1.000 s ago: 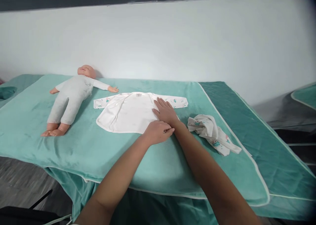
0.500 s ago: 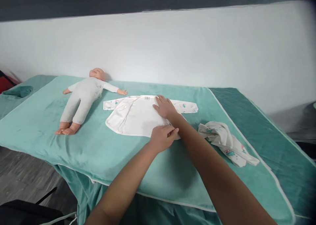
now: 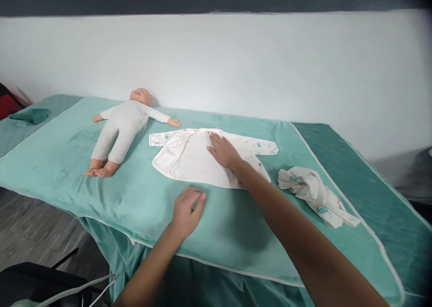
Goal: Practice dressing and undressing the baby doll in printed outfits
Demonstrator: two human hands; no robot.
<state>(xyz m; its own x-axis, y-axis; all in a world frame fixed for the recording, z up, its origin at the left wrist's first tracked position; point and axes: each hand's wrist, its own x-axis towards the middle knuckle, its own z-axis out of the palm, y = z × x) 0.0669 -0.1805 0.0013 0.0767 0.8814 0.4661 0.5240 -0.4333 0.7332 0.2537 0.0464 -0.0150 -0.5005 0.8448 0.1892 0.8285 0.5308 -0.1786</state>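
A white baby shirt (image 3: 202, 161) with printed sleeves lies spread out flat, its sleeves stretched to both sides. Resting on its upper middle is my right hand (image 3: 224, 151), fingers extended, just below the small neck label. My left hand (image 3: 188, 211) hovers over or rests on the green blanket in front of the shirt's lower hem, empty, with fingers loosely bent and the thumb apart. To the left of the shirt, a baby doll (image 3: 124, 122) in a white cloth body lies on its back, arms out.
A crumpled printed white garment (image 3: 317, 194) lies to the right of the shirt. The green blanket (image 3: 77, 163) covers the bed, against a white wall (image 3: 236, 64). A black item (image 3: 37, 282) with a pale cable stands at the lower left.
My left hand has moved off the shirt's lower hem, left and toward me. My right hand stays flat on the shirt, slightly nearer its middle. The view has shifted a little.
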